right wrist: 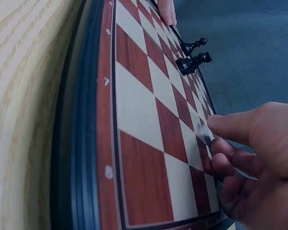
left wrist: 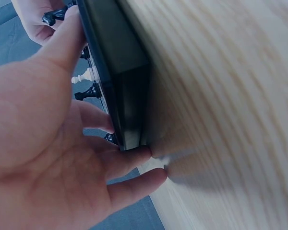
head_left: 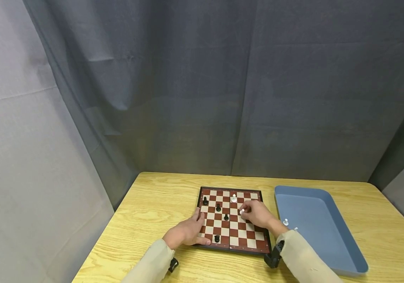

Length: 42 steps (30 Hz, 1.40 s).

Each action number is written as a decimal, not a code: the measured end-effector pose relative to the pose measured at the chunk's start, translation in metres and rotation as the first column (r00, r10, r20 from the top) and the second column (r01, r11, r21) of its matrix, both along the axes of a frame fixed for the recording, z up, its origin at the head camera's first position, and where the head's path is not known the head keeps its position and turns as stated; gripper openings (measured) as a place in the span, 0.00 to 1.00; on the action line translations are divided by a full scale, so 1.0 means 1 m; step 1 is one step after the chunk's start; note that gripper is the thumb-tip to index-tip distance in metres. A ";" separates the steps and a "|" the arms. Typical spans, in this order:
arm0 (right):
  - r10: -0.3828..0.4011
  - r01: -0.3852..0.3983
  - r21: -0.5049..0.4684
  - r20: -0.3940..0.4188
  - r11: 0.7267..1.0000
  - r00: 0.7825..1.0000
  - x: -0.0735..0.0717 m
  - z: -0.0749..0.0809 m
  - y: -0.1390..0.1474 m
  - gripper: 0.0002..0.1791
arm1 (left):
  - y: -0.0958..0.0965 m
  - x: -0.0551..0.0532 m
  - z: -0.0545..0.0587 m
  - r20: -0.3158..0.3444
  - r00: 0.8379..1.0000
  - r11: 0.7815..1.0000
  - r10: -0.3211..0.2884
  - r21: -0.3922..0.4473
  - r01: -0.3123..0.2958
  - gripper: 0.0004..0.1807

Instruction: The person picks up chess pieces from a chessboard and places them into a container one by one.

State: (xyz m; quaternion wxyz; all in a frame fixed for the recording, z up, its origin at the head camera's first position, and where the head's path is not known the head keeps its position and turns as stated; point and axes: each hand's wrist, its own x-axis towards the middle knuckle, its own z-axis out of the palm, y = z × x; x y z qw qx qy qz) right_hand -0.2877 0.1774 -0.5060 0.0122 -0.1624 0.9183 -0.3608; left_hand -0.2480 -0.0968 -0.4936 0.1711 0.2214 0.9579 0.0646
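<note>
A red-and-cream chessboard (head_left: 242, 234) lies open on the table. My left hand (head_left: 187, 231) rests at its near left corner, thumb on the front rim and extended fingers along the left side, as the left wrist view also shows. My right hand (head_left: 257, 214) is over the right half, pinching a small white chess piece (head_left: 242, 211) between thumb and fingers; its kind is mostly hidden. Another white piece (head_left: 234, 198) stands near the far edge. Several black pieces stand on the left half, among them a black pawn (head_left: 226, 217) and a piece near the left thumb (head_left: 217, 238).
A blue-grey tray (head_left: 318, 212) sits right of the board, partly behind the right forearm. White chess pieces (head_left: 285, 222) show at its left side. The wooden table (head_left: 145, 212) extends around the board, and a grey curtain (head_left: 195, 98) hangs behind it.
</note>
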 end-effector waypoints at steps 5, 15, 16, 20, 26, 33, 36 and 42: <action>0.017 -0.017 -0.008 -0.011 1.000 1.000 0.002 0.002 0.001 0.04 | 0.000 0.000 0.000 -0.009 1.000 1.000 -0.007 -0.007 0.007 0.54; -0.003 0.007 -0.067 0.052 0.998 0.999 0.007 0.007 0.010 0.05 | -0.001 0.001 0.001 0.001 1.000 1.000 -0.005 0.005 0.005 0.55; 0.000 0.004 -0.074 0.052 0.997 0.999 0.007 0.008 0.012 0.05 | -0.001 0.001 0.001 0.000 1.000 1.000 -0.004 0.006 0.004 0.55; 0.003 0.001 -0.088 0.041 0.996 0.999 0.008 0.013 0.017 0.06 | 0.000 0.001 0.001 0.000 1.000 1.000 -0.003 0.008 0.003 0.55; -0.016 0.017 -0.077 0.019 0.997 1.000 0.011 0.021 0.024 0.07 | -0.001 0.001 0.001 0.004 1.000 1.000 -0.002 0.005 0.002 0.54; 0.005 -0.006 -0.089 -0.010 0.996 1.000 0.012 0.028 0.033 0.07 | -0.002 0.001 0.001 -0.002 1.000 1.000 -0.004 0.002 0.004 0.54; 0.010 -0.012 -0.097 -0.014 0.995 1.000 0.013 0.034 0.037 0.08 | -0.002 0.000 0.001 -0.003 1.000 1.000 -0.003 0.002 0.003 0.54; 0.009 -0.011 -0.109 -0.021 0.994 1.000 0.018 0.043 0.045 0.08 | -0.002 0.000 0.000 -0.003 1.000 1.000 -0.002 0.006 0.002 0.55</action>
